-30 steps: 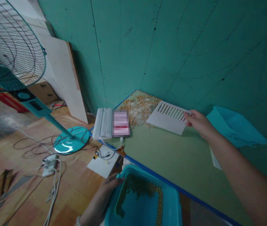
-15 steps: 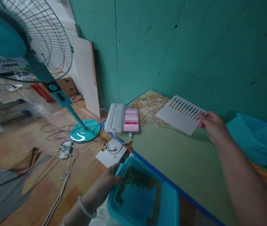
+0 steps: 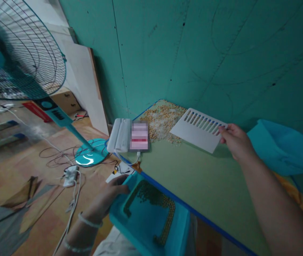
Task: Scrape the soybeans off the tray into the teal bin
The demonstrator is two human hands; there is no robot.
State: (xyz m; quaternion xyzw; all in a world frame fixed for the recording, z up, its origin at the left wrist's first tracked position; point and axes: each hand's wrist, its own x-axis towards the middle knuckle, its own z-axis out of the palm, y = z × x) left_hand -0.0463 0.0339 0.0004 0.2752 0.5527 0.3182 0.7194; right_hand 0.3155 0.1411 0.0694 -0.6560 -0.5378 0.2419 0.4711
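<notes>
My left hand [image 3: 110, 195] grips the far-left rim of a blue plastic tub [image 3: 148, 222], held just below the table edge. Small dark green beans [image 3: 151, 193] lie along the tub's far side, and yellowish beans [image 3: 170, 217] run down its right side. A thin white slotted plastic sheet [image 3: 195, 137] is pinched at its right end by my right hand [image 3: 235, 140], tilted over the table. Near the sheet's left tip, yellowish beans [image 3: 167, 110] lie spread with whitish, clear bits [image 3: 160, 124] in the table's far corner.
The pale green table [image 3: 207, 181] has a blue edge. On it stand a white device [image 3: 119, 135] and a blurred-out screen [image 3: 139, 137] with a cable. A blue bag-like thing [image 3: 282, 149] lies at right. A standing fan [image 3: 58, 110], power strip [image 3: 71, 175] and cords occupy the left floor.
The view has shifted slightly to the right. My left hand and the tub are a little nearer the table edge, covering more of the white sheet on the floor. The slotted sheet stays nearly in place.
</notes>
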